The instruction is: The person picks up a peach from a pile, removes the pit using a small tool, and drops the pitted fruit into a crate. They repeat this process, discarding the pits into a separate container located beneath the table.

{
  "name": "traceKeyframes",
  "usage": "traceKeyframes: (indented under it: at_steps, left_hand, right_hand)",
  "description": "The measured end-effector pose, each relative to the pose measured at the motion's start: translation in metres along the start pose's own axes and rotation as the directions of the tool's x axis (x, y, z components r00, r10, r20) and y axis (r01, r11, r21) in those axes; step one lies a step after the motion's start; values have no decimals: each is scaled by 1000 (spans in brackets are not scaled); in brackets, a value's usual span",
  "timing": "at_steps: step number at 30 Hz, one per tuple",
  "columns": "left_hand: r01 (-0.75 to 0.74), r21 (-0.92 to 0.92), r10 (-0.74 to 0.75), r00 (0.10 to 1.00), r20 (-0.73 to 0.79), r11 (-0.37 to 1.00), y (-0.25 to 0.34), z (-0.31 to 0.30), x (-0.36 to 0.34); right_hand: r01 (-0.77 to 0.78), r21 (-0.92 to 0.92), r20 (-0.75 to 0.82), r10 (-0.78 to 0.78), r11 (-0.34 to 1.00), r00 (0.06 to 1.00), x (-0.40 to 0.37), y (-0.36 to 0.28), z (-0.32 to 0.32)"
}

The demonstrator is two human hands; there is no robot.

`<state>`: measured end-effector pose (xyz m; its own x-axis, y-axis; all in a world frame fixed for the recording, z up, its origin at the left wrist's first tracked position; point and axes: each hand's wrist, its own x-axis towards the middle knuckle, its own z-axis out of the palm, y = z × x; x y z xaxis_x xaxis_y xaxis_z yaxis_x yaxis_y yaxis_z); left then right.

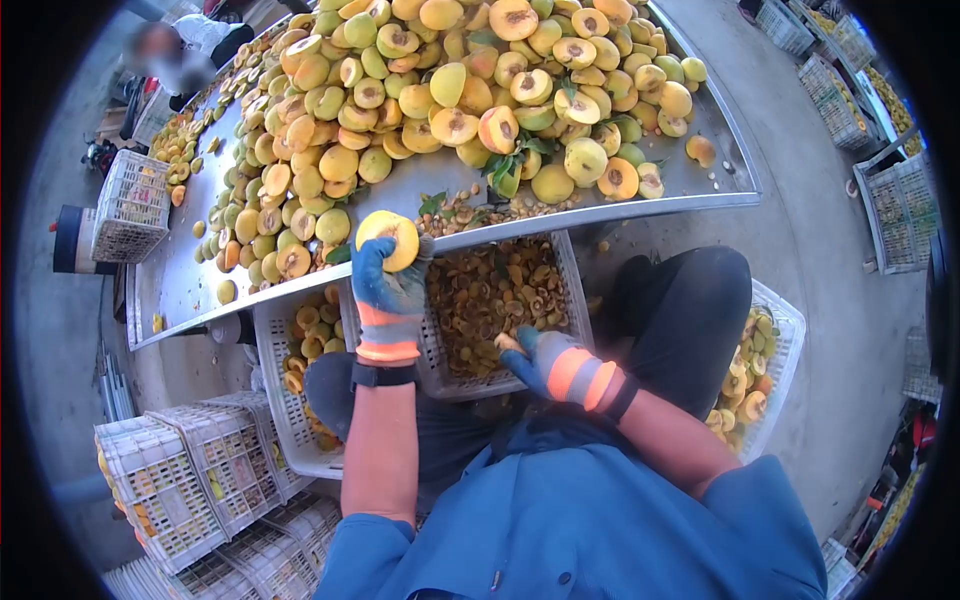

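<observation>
Hovering over pit crate (577, 300), right hand (546, 363) pinches fruit (509, 343); left hand (388, 295) grips peach half (389, 236).

The worktop (620, 212) rim crosses directly beyond the pit crate (500, 300); heaped fruit (440, 100) blocks my reach past it. Bare metal strips lie open beyond the crate's left and right.

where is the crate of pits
Head view, centre: crate of pits sits below the metal table edge, between left hand gripping peach half and right hand.

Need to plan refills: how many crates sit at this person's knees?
3: left crate with halves, middle crate with pits, right crate with halves. More may be hidden.
</observation>
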<state>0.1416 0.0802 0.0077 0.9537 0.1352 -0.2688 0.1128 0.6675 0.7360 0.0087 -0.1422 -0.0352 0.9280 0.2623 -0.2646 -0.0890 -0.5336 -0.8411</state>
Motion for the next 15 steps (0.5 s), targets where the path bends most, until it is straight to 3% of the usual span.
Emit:
traceKeyframes:
  at_steps: [1,2,3,5,8,10,13,15]
  left_hand:
    - [52,-107,-50,999,14,993,-1,4,-23]
    - [57,-144,-59,998,-11,988,-2,5,-47]
    - [103,-251,-91,994,58,962,-7,1,-63]
    - [81,-305,-72,997,41,949,-16,-1,-95]
    - [98,-434,-97,995,26,896,-35,-13,-118]
    - [-33,-201,37,999,20,979,-46,-15,-130]
    - [-194,133,196,981,0,972,-56,-8,-143]
    - [-210,210,225,973,-49,955,-58,-3,-150]
  right_hand:
    - [9,28,-5,-9,1000,1000,-1,-3,2]
    - [84,188,-92,-67,979,993,-3,-8,2]
    - [69,281,-53,-56,957,997,-5,-13,0]
    - [17,470,18,-29,883,999,-10,-33,-9]
    - [217,345,18,-238,913,971,-19,-54,-20]
    - [281,287,8,-296,916,955,-21,-59,-16]
    - [334,259,-25,-339,906,941,-22,-60,-5]
    - [347,272,-34,-351,898,936,-26,-61,-3]
